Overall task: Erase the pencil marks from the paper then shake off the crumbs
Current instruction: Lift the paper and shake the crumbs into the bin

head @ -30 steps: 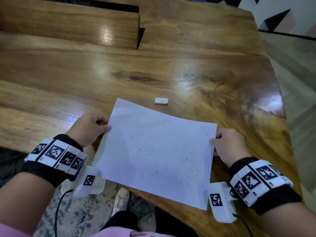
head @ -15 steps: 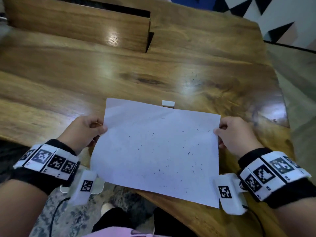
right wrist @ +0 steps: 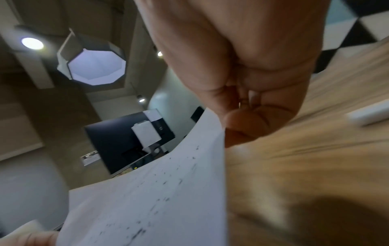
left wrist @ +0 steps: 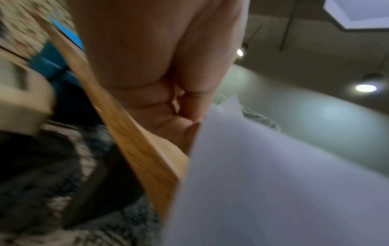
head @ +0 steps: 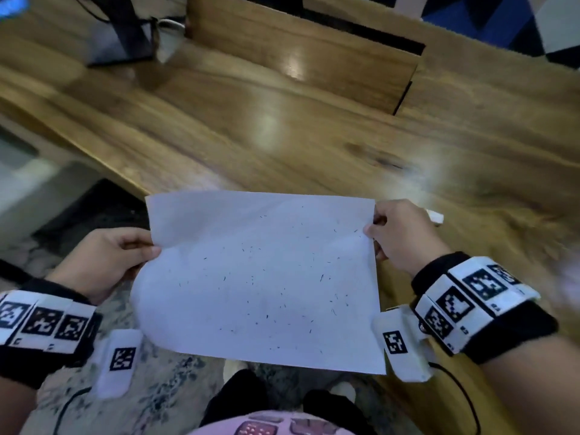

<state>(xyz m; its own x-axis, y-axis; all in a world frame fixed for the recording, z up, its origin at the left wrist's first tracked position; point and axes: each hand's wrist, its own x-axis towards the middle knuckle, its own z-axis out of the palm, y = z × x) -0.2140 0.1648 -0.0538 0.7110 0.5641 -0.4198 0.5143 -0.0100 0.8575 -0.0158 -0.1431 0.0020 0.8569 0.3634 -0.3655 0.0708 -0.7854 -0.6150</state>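
While the sheet of paper [head: 257, 277] hangs in the air off the near edge of the desk [head: 314, 146], we see it held by both short sides. The left hand [head: 100, 262] pinches the left edge, thumb on top and fingers curled beneath; the left wrist view confirms this, showing the fingers [left wrist: 160, 106] folded against the sheet's underside [left wrist: 273, 183]. The right hand [head: 405, 237] pinches the right edge near its upper corner, and from the right wrist we see the thumb [right wrist: 248, 123] pressed on the sheet [right wrist: 160, 196] where the edge meets it. So each grip is narrow and closed on the paper.

The paper sags a little in the middle and bulges at its lower left. Its upper face is scattered with small dark crumbs [head: 321, 277] (thickest, as far as we can tell, toward the right half and the lower part). Its far edge overlaps the desk's near rim, while most of it hangs above a patterned rug [head: 169, 387].

A white eraser [head: 435, 216] lies on the desk just beyond the right hand, partly hidden by it; the right wrist view shows it too [right wrist: 368, 116], blurred. Both wrists wear bands with black-and-white markers [head: 470, 293].
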